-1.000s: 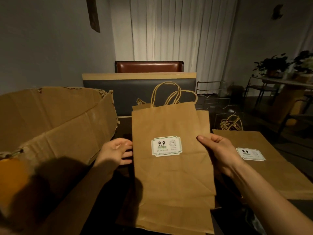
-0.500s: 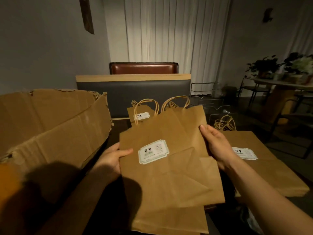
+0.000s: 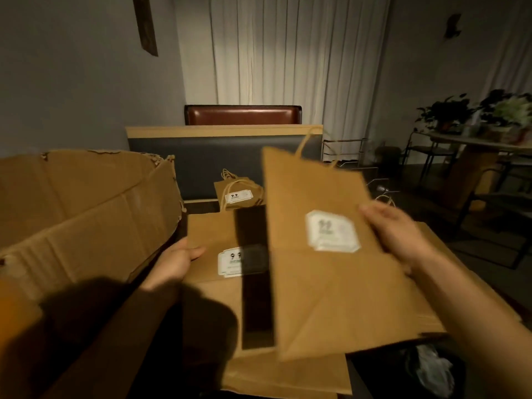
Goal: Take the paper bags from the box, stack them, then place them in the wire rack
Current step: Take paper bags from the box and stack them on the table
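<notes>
My right hand (image 3: 397,234) grips the right edge of a flat brown paper bag (image 3: 331,286) with a white label, lifted and tilted, blurred by motion. My left hand (image 3: 175,260) holds the left edge of a second labelled paper bag (image 3: 213,254) that lies lower, partly shadowed by the raised one. A smaller labelled bag (image 3: 239,194) with twine handles stands further back. The big open cardboard box (image 3: 86,214) is at my left. More flat bags (image 3: 443,254) lie at the right, mostly hidden under my arm and the raised bag. A wire rack (image 3: 345,151) stands behind, dim.
A dark bench back with a wooden top (image 3: 224,131) and a brown leather seat back (image 3: 241,115) stand ahead. At the far right are a table with potted plants (image 3: 472,116) and chairs (image 3: 431,156). White curtains hang behind.
My right hand has pulled the top bag off the one below and swung it rightward. My left hand keeps the lower bag, which has dropped flatter.
</notes>
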